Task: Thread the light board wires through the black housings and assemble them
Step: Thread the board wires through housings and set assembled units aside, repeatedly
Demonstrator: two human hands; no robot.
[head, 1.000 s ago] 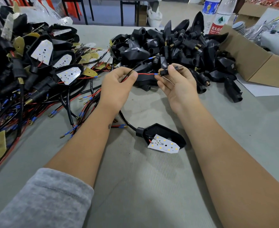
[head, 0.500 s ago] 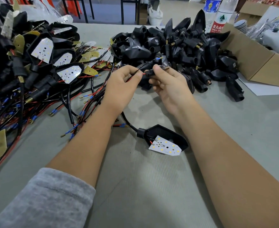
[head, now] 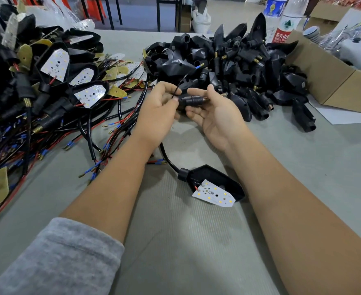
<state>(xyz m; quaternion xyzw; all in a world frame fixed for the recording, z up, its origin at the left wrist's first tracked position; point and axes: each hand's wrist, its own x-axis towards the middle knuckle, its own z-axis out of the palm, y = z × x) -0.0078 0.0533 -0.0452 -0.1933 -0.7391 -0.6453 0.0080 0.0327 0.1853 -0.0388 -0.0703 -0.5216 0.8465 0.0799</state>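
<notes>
Head view, looking down at a grey table (head: 196,241) with two bare forearms reaching forward. The left hand (head: 156,111) has its fingers curled, thumb and forefinger pinching a thin black wire (head: 178,87) that arcs up from the grip. The right hand (head: 215,116) lies palm up, fingers loosely bent, thumb pressing a small black stem (head: 193,100) with a ribbed collar and a threaded metal tip pointing right. The two hands meet at the stem. A black cable (head: 167,158) runs from under the left hand toward the viewer to a black housing (head: 215,179) lying on the table between the forearms, with a white light board (head: 213,194) resting tilted on its near edge. Behind the hands is a pile of housings (head: 239,64). To the left is a heap of wired units (head: 47,86). At far right is a cardboard box (head: 328,77), with bottles (head: 283,20) beside it.
</notes>
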